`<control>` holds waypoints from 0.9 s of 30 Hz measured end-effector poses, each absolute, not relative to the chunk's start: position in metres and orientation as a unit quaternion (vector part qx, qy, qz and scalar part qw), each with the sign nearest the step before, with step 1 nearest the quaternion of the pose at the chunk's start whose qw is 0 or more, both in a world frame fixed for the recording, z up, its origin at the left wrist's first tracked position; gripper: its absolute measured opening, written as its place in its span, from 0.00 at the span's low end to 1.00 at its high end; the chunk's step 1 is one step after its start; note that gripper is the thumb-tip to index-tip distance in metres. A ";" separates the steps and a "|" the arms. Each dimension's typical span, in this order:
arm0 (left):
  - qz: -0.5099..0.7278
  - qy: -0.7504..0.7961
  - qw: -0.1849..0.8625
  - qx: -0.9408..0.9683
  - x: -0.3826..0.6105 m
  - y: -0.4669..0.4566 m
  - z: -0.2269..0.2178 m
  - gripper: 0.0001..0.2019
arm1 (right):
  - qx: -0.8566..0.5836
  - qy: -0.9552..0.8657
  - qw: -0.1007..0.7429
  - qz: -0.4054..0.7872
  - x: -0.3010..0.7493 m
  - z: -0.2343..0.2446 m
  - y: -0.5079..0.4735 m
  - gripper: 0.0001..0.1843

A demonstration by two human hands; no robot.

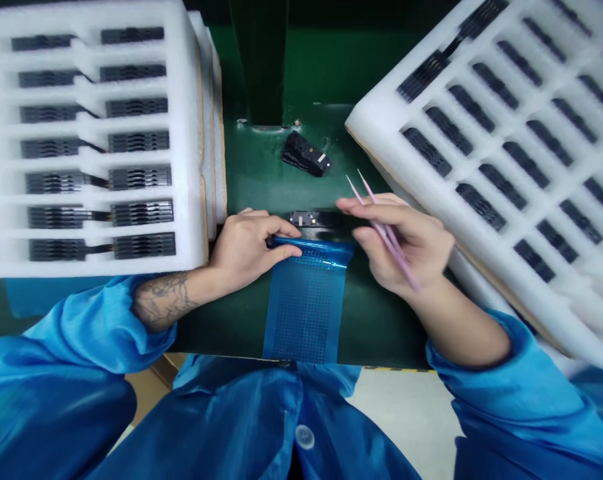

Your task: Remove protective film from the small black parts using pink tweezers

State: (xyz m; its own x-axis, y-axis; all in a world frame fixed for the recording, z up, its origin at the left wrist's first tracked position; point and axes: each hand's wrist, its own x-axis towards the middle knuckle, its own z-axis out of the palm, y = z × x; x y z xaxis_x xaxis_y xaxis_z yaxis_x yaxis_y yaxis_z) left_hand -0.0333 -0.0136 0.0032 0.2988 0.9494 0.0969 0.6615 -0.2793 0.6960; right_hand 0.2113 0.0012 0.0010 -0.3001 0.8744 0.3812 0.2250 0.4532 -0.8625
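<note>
My left hand pinches the upper left corner of a blue film strip between thumb and index finger. The strip bears rows of small dark marks, and its top end is folded over. Pink tweezers are held in my right hand, their two tips apart, pointing up and left with nothing between them. Just beyond the folded edge lies a flat black part with small light spots. Farther back sits a small stack of similar black parts.
At left stands a stack of white foam trays with black parts in its slots. Another white foam tray stack lies angled at right, also holding black parts. A green post rises behind the green table, whose front edge is near my body.
</note>
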 end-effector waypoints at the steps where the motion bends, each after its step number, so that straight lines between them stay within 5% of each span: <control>1: 0.264 0.528 0.279 0.758 -0.033 -0.014 0.003 0.11 | -0.382 -0.701 0.461 0.387 0.212 0.005 -0.004 0.17; 4: 0.273 0.518 0.282 0.759 -0.033 -0.014 0.002 0.12 | -0.342 -0.683 0.452 0.460 0.210 0.011 -0.016 0.23; 10: 0.280 0.507 0.296 0.759 -0.034 -0.013 0.001 0.11 | -0.275 -0.739 0.403 0.465 0.202 0.002 -0.011 0.17; 20: 0.266 0.513 0.296 0.760 -0.036 -0.014 0.001 0.10 | -0.389 -0.622 0.387 0.559 0.204 0.003 -0.013 0.14; 27: 0.275 0.514 0.300 0.755 -0.032 -0.014 0.002 0.06 | -0.411 -0.649 0.401 0.499 0.196 0.005 -0.008 0.08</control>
